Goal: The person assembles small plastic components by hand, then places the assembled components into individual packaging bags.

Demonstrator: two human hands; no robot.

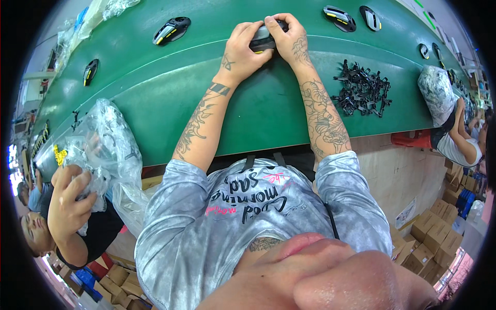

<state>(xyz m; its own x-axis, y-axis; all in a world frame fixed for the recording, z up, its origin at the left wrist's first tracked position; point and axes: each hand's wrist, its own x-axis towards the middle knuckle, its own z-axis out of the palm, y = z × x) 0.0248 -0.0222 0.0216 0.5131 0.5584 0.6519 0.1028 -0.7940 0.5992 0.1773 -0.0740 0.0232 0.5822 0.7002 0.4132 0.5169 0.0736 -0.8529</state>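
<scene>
Two bare hands held one rounded grey-and-black plastic shell with a yellow edge (pixel 263 37) between them, over the green bench (pixel 263 98). The left hand (pixel 247 52) curled around its left and near side, and the right hand (pixel 287 39) bent over its right; both were closed on it and hid much of it, so whether any part had been fitted could not be told. Work on this piece seemed under way, as it was not yet set down. A loose heap of small black plastic clips (pixel 361 89) lay to the right, suggesting plenty remained. Similar black, grey and yellow pieces (pixel 172 31) lay well apart on both sides, their completeness unclear.
</scene>
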